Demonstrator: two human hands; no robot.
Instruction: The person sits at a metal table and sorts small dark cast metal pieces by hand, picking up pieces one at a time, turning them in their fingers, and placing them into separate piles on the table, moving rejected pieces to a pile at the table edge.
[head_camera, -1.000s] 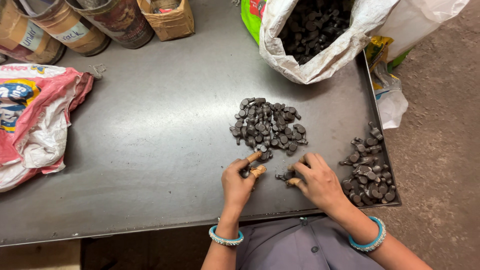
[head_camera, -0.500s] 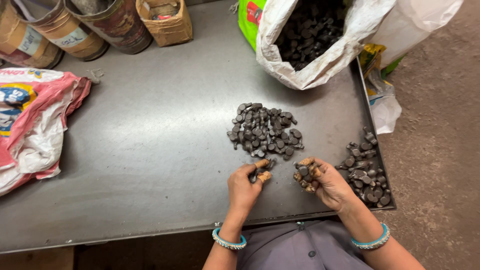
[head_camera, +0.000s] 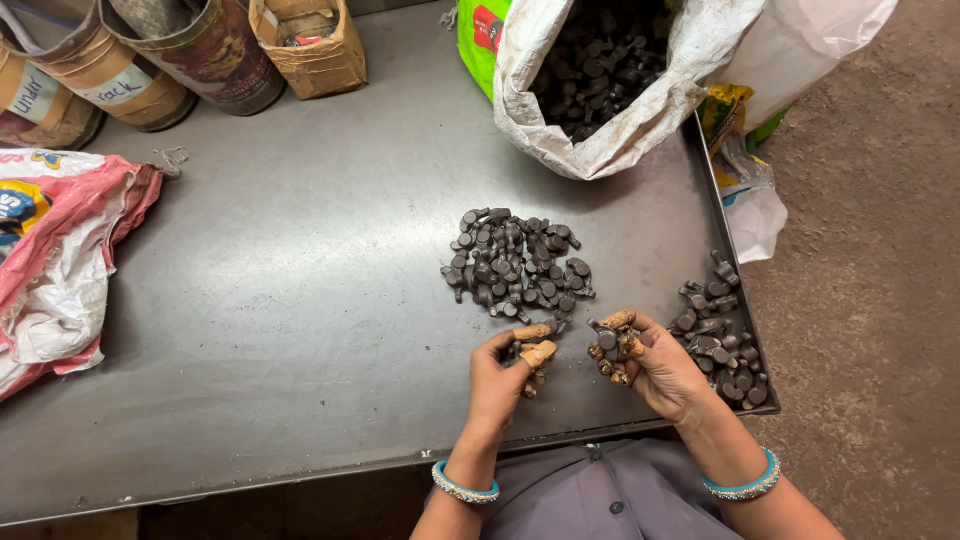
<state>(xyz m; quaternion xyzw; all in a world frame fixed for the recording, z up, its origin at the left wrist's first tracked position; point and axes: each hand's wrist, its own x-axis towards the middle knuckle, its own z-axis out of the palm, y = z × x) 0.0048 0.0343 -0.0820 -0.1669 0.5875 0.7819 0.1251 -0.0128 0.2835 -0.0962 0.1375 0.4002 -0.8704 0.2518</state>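
While both hands (head_camera: 590, 365) grip parts | pile (head_camera: 518, 264) beyond | table edge (head_camera: 735, 300) right

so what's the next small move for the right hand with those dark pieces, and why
Probably swing the right hand a little right and drop its dark metal pieces onto the small pile at the tray's edge: the fingers are already full, and that pile lies just beside them.
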